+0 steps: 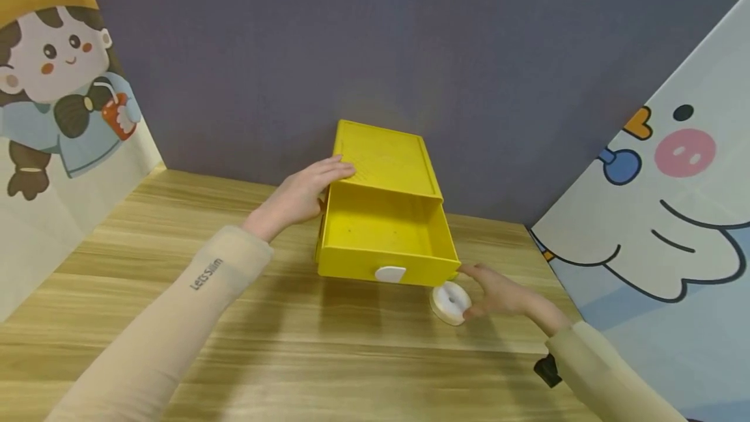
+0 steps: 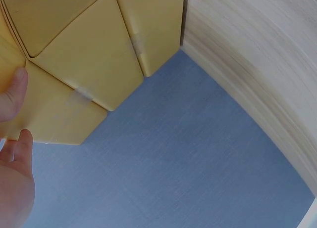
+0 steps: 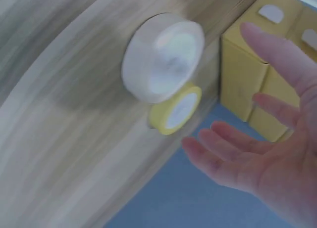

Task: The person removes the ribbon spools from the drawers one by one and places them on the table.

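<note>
A yellow drawer box (image 1: 387,158) stands against the back wall, its top drawer (image 1: 375,230) pulled out by its white handle side toward me. My left hand (image 1: 301,193) rests on the box's left top edge, fingers lying over the top and thumb at the side; the left wrist view shows that thumb (image 2: 15,97) against the yellow side wall. By the box's front right corner, a white tape roll (image 1: 450,303) lies on the table, with a smaller yellow tape roll (image 3: 177,111) beside it. My right hand (image 1: 498,292) reaches over these rolls, fingers spread and holding nothing.
Wood-grain tabletop (image 1: 281,350) runs under everything. A dark grey-blue wall (image 1: 281,57) rises close behind the box. Cartoon-printed panels (image 1: 644,239) flank the table left and right. Lower drawers (image 3: 242,79) of the box show in the right wrist view.
</note>
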The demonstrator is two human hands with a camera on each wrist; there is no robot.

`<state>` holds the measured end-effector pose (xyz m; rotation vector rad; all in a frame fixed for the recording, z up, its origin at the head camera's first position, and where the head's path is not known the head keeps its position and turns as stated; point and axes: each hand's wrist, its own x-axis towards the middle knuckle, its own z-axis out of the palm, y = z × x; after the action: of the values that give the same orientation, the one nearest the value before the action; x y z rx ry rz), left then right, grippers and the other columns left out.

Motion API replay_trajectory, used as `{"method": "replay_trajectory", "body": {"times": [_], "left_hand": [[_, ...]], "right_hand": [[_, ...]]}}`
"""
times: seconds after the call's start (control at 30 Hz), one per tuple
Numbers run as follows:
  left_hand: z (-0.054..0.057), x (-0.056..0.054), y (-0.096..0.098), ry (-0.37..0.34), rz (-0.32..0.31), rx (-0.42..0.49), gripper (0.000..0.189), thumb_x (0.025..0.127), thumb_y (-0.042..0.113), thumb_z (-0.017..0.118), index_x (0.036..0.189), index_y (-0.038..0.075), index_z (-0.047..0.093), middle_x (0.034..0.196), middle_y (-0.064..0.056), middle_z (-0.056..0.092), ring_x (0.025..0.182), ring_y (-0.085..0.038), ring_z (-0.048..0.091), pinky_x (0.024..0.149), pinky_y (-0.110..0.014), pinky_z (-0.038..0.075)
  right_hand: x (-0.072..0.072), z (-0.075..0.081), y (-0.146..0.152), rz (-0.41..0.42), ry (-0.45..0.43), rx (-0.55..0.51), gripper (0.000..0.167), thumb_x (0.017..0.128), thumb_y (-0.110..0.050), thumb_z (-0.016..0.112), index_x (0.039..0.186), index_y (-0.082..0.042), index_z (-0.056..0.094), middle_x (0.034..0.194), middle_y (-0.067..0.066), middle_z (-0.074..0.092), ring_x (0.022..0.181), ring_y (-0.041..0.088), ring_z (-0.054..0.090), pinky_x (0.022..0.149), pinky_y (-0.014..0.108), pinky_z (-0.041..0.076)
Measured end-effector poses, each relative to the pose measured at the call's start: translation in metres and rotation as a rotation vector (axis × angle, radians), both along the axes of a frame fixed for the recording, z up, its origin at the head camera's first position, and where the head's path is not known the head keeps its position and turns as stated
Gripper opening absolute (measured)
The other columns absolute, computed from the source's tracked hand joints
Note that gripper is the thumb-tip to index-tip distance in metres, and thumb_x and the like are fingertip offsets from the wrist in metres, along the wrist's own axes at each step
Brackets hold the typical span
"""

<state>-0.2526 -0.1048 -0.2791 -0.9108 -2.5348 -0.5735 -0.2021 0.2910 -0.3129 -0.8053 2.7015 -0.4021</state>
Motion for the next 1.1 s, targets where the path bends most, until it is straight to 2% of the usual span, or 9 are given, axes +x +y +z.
{"method": "replay_trajectory", "body": {"times": [0.13, 0.27, 0.37, 0.47, 0.67, 0.87, 0.97, 1.1], "left_hand": [[-0.001, -0.001, 0.001, 0.007, -0.003, 0.005, 0.075, 0.071, -0.027, 0.048, 0.138, 0.005, 0.051, 0.146, -0.011, 0.048, 0.142, -0.029, 0.035, 0.097, -0.043, 0.051], [0.0, -0.001, 0.001, -0.004, -0.001, 0.001, 0.075, 0.071, -0.028, 0.047, 0.138, 0.005, 0.051, 0.147, -0.011, 0.047, 0.143, -0.03, 0.034, 0.097, -0.043, 0.051], [0.001, 0.0, 0.001, -0.02, 0.0, 0.0, 0.077, 0.07, -0.028, 0.048, 0.139, 0.005, 0.05, 0.148, -0.011, 0.046, 0.144, -0.029, 0.032, 0.092, -0.041, 0.054], [0.001, 0.001, 0.001, -0.024, 0.0, -0.001, 0.077, 0.07, -0.028, 0.048, 0.139, 0.006, 0.05, 0.148, -0.01, 0.046, 0.144, -0.029, 0.032, 0.09, -0.041, 0.054], [0.001, 0.001, 0.001, -0.011, -0.003, 0.006, 0.076, 0.07, -0.027, 0.048, 0.138, 0.005, 0.05, 0.147, -0.011, 0.047, 0.143, -0.03, 0.034, 0.095, -0.043, 0.052], [0.002, 0.0, 0.001, -0.017, -0.001, 0.002, 0.076, 0.07, -0.027, 0.047, 0.139, 0.005, 0.05, 0.148, -0.011, 0.046, 0.143, -0.03, 0.033, 0.104, -0.045, 0.046], [0.002, 0.0, 0.001, -0.021, 0.002, 0.001, 0.076, 0.07, -0.027, 0.047, 0.139, 0.005, 0.05, 0.148, -0.011, 0.046, 0.144, -0.03, 0.033, 0.104, -0.045, 0.046], [0.002, 0.0, 0.001, -0.031, 0.002, 0.001, 0.076, 0.07, -0.027, 0.048, 0.139, 0.005, 0.049, 0.149, -0.01, 0.045, 0.144, -0.029, 0.032, 0.102, -0.044, 0.047]], "right_hand": [[0.01, 0.01, -0.004, -0.021, 0.015, 0.008, 0.084, 0.07, -0.022, 0.083, 0.138, 0.006, 0.043, 0.134, 0.032, 0.048, 0.12, 0.049, 0.048, 0.095, 0.062, 0.046], [0.019, 0.022, -0.009, -0.038, 0.046, 0.006, 0.088, 0.071, -0.025, 0.083, 0.14, 0.006, 0.04, 0.136, 0.033, 0.046, 0.121, 0.05, 0.048, 0.094, 0.063, 0.046], [0.026, 0.031, -0.011, -0.026, 0.08, -0.009, 0.089, 0.072, -0.025, 0.082, 0.142, 0.005, 0.038, 0.137, 0.032, 0.045, 0.121, 0.048, 0.048, 0.093, 0.062, 0.047], [0.031, 0.037, -0.013, -0.022, 0.109, -0.018, 0.088, 0.073, -0.022, 0.082, 0.144, 0.002, 0.036, 0.137, 0.03, 0.045, 0.121, 0.047, 0.048, 0.092, 0.06, 0.048], [0.042, 0.047, -0.017, -0.055, 0.128, -0.023, 0.087, 0.075, -0.016, 0.079, 0.147, -0.003, 0.033, 0.138, 0.031, 0.042, 0.121, 0.046, 0.049, 0.09, 0.056, 0.051], [0.058, 0.058, -0.025, -0.067, 0.239, -0.052, 0.085, 0.074, -0.016, 0.081, 0.146, -0.007, 0.036, 0.136, 0.026, 0.046, 0.119, 0.042, 0.053, 0.089, 0.054, 0.052], [0.065, 0.062, -0.03, -0.071, 0.302, -0.074, 0.086, 0.074, -0.016, 0.081, 0.147, -0.01, 0.036, 0.134, 0.024, 0.048, 0.114, 0.039, 0.056, 0.085, 0.051, 0.055], [0.074, 0.061, -0.04, -0.045, 0.462, -0.125, 0.085, 0.07, -0.01, 0.083, 0.143, -0.007, 0.039, 0.126, 0.02, 0.053, 0.108, 0.034, 0.059, 0.081, 0.046, 0.056]]}}
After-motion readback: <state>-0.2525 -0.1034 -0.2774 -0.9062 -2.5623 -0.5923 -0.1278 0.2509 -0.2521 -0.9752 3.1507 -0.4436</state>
